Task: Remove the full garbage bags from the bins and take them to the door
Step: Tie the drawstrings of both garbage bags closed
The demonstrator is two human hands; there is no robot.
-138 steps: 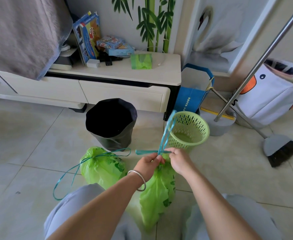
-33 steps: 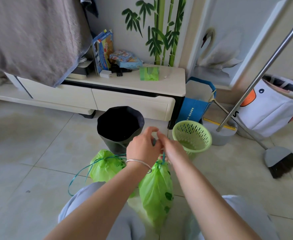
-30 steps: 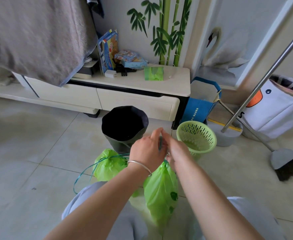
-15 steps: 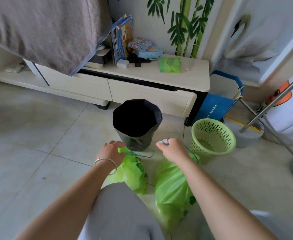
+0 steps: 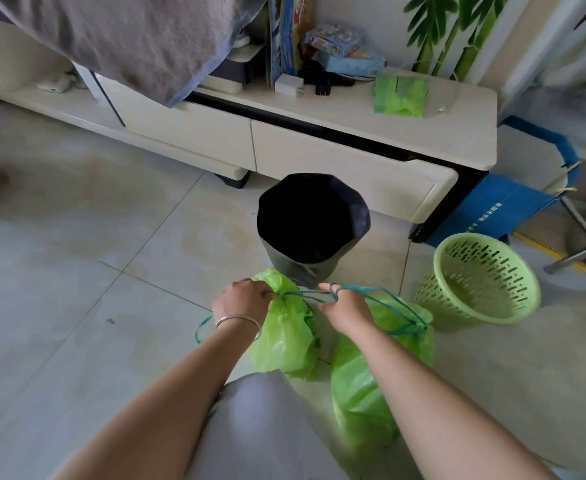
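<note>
Both hands have moved apart since half a second ago. Our left hand (image 5: 241, 301) now grips the gathered neck of the left bag (image 5: 284, 337), fingers curled round it where the teal drawstring (image 5: 305, 295) comes out. Our right hand (image 5: 345, 308) has that string hooked over its curled fingers and pulls it sideways, so the cord runs taut between the two hands. A second ago both hands were together over the right bag (image 5: 371, 382), working its cord; that bag now lies cinched on the floor under our right forearm, its own string looped across the top. We judge the right bag tied and the left one being drawn shut.

Both bags sit on the tiles just in front of the black bin (image 5: 314, 220), with the green basket (image 5: 482, 282) to the right showing no liner. So both bags are out of the bins; carrying them to the door is still ahead, and no door is in view.

White characters are printed on the blue paper bag (image 5: 496, 209) beside the cabinet (image 5: 353, 161), too small to read. Boxes on the cabinet carry colourful print we cannot make out.
</note>
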